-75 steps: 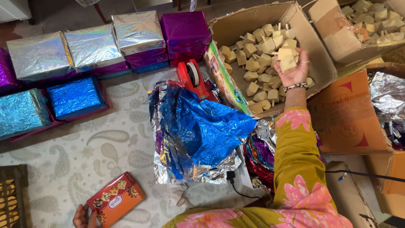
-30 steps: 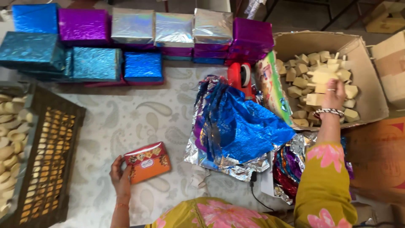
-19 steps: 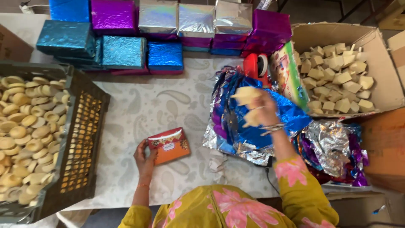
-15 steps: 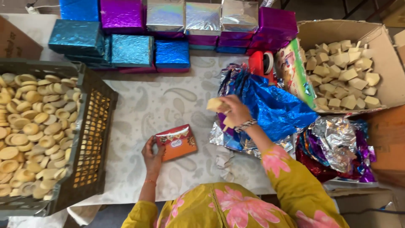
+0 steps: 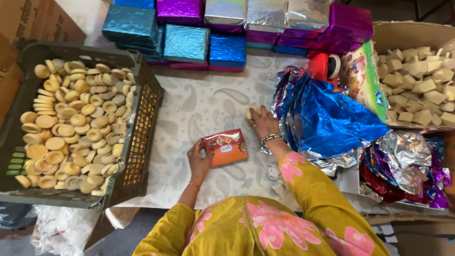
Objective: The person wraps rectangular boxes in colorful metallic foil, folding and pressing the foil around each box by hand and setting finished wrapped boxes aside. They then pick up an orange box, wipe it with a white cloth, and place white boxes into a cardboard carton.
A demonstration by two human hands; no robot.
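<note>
My left hand holds the left edge of a small red and orange printed box lying flat on the patterned cloth. My right hand rests on the cloth just above and right of that box, fingers closed around pale cream sweet pieces. A beaded bracelet sits on the right wrist. The hand lies next to a heap of blue and silver foil sheets.
A dark plastic crate of round pale biscuits stands at left. Shiny wrapped boxes in blue, purple and silver line the back. A cardboard carton of cream wedges and a red tape dispenser sit at right.
My right hand took sweet pieces from the carton and carried them left and down to the cloth beside the small box. The left hand brought the box to the middle.
</note>
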